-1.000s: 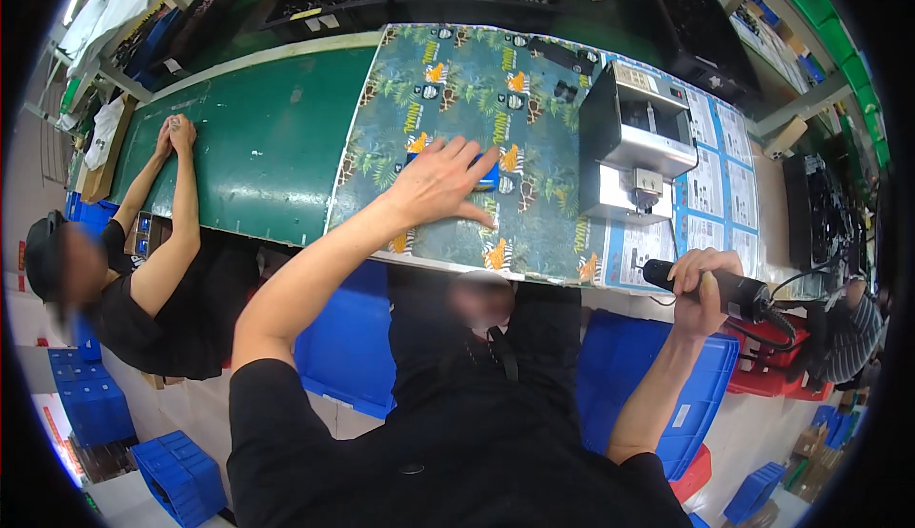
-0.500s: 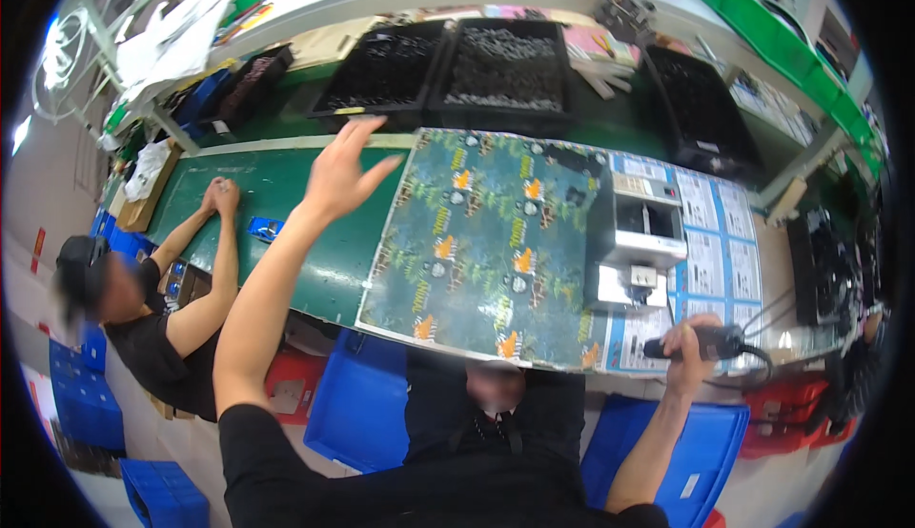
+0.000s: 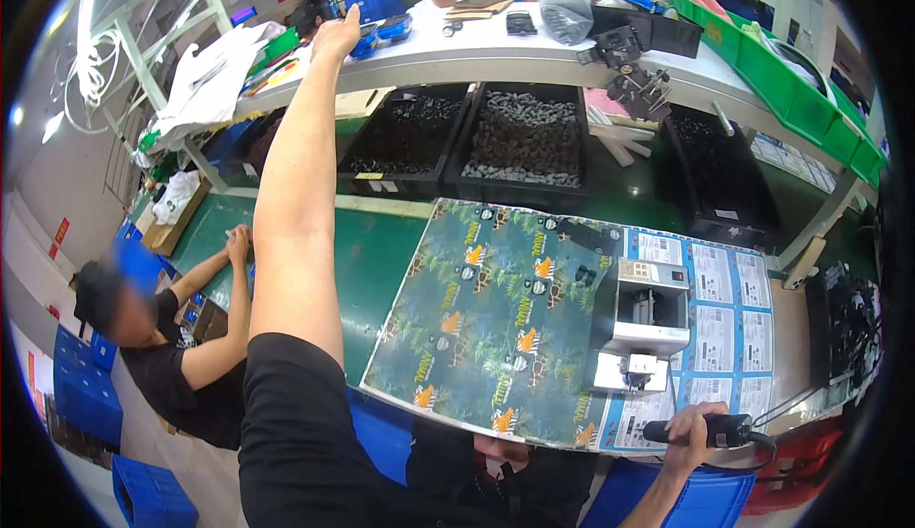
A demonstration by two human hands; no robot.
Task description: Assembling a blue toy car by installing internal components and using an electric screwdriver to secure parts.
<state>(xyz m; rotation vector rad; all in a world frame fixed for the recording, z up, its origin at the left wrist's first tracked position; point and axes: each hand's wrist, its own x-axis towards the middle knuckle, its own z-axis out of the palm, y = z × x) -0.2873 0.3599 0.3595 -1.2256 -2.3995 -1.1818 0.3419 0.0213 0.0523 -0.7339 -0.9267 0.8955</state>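
Note:
My left arm stretches far over the bench, and my left hand [image 3: 335, 36] is at the shelf. It is beside a blue toy-car-like piece [image 3: 366, 42], with another blue piece [image 3: 394, 29] just to the right. The back of the hand hides most of its fingers, so whether it grips anything does not show. At the bench's near right edge, my right hand [image 3: 693, 427] is wrapped around a black corded electric screwdriver [image 3: 729, 431], held sideways. Just beyond it stands a silver metal box-shaped device [image 3: 653, 333] with a small white fixture [image 3: 629, 372] in front.
Black bins [image 3: 522, 185] of small dark parts stand below the white shelf [image 3: 496, 63]. A printed jungle-pattern sheet [image 3: 477, 337] covers the bench. At left a person in black [image 3: 205, 366] sits at the green tabletop [image 3: 367, 252]. A green trough [image 3: 791, 90] runs along the upper right.
My left hand has moved from above the green tabletop forward and up to the shelf. The view has tilted up, showing more of the shelf. My right hand still holds the electric screwdriver.

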